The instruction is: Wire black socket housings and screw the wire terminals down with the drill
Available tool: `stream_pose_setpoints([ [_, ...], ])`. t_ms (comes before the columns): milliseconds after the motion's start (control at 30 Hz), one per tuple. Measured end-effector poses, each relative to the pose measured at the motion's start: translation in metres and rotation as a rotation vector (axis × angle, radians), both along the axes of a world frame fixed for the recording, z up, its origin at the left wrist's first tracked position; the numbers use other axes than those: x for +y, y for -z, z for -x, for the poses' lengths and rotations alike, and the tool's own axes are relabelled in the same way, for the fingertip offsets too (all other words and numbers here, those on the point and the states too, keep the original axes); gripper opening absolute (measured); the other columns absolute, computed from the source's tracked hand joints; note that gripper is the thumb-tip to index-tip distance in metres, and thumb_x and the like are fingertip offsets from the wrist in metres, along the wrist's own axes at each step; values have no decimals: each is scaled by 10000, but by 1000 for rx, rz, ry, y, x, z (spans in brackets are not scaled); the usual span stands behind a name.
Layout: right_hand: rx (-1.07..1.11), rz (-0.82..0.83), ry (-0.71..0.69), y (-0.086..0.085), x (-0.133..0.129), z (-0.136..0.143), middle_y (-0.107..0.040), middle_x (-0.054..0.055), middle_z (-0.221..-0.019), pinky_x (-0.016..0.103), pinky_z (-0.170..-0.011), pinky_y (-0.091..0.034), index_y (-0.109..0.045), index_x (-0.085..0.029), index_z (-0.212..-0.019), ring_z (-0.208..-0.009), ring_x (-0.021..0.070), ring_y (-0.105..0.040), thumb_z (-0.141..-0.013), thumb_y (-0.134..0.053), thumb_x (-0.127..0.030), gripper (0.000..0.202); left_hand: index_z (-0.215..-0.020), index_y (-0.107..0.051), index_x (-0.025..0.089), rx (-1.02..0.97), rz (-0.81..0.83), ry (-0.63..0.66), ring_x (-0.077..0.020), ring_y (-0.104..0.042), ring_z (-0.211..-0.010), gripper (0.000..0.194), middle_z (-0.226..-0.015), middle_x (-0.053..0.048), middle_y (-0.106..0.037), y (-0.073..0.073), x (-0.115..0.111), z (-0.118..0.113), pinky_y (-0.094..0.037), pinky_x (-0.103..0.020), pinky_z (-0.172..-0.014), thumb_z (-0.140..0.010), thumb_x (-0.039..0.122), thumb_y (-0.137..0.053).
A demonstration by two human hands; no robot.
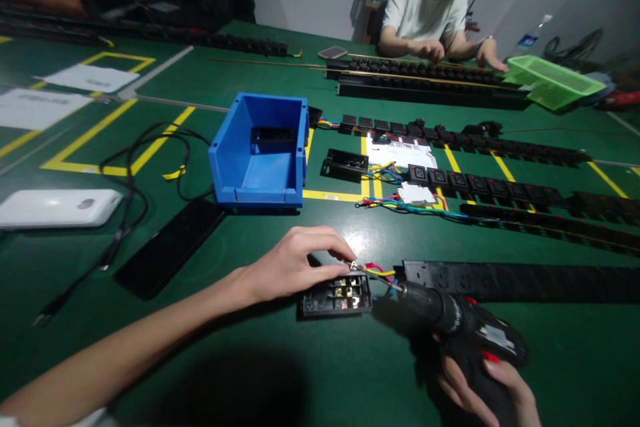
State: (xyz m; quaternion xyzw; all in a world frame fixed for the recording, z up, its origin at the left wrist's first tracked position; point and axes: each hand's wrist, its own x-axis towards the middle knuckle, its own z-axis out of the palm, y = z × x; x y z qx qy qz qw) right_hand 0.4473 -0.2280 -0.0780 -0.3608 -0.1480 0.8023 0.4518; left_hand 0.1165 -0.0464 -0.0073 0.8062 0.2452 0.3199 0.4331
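Note:
My right hand (480,380) is wrapped around the grip of a black cordless drill (460,320) with red details. The drill's long thin bit points left. At the bit's tip, the thumb and index finger of my left hand (300,263) pinch a small shiny metal piece (354,265), too small to make out fully. Just below lies a black terminal box (320,300), its brass contacts facing up. Red, yellow and blue wires run behind the bit toward a long black socket strip (520,281), which lies flat to the right.
A blue bin (230,167) holding a black part stands behind my left hand. More wired socket strips (480,183) lie farther back. To the left are a black phone-like slab (167,250), cables and a white device (60,208). Across the table sits a person (425,10) beside a green basket (555,80).

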Motion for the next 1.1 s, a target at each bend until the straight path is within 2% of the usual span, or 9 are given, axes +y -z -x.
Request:
stream_pose_setpoints([
  [200, -10, -19, -4, 2, 0, -1, -506, 11, -564, 231, -524, -309, -582, -84, -1151, -344, 15, -196, -846, -473, -483, 514, -997, -709, 152, -28, 8, 18, -146, -647, -919, 147, -968, -77, -694, 1, 1, 0, -518, -282, -854, -875, 196, -640],
  [467, -123, 107, 44, -17, 5, 10, -500, -6, -540, 233, -520, -280, -597, -86, -1084, -346, 13, -210, -771, -583, -503, 521, -968, -721, 150, -48, -14, 17, -149, -660, -890, 136, -951, -92, -704, 2, 1, 1, -543, -298, -830, -876, 212, -641],
  [667, -160, 101, 35, -17, 5, 9, -440, -23, -460, 238, -523, -274, -605, -78, -1031, -350, 28, -207, -772, -585, -526, 519, -978, -714, 145, -35, -41, 31, -142, -658, -920, 134, -972, -83, -705, 1, 1, 2, -530, -280, -849, -872, 189, -643],
  [867, -168, 115, 26, -18, 5, 8, -540, 9, -592, 245, -534, -294, -593, -97, -1073, -348, 18, -243, -758, -596, -531, 536, -995, -711, 154, -27, -49, 38, -162, -660, -926, 158, -978, -95, -709, 0, 1, 3, -539, -312, -847, -893, 226, -614],
  [1100, -148, 109, 29, -21, 7, 10, -548, 14, -600, 236, -524, -295, -600, -97, -1075, -343, 9, -255, -764, -602, -522, 527, -1025, -690, 153, 1, -71, 38, -151, -644, -932, 159, -982, -80, -699, 0, 1, 3, -519, -287, -848, -887, 193, -621],
])
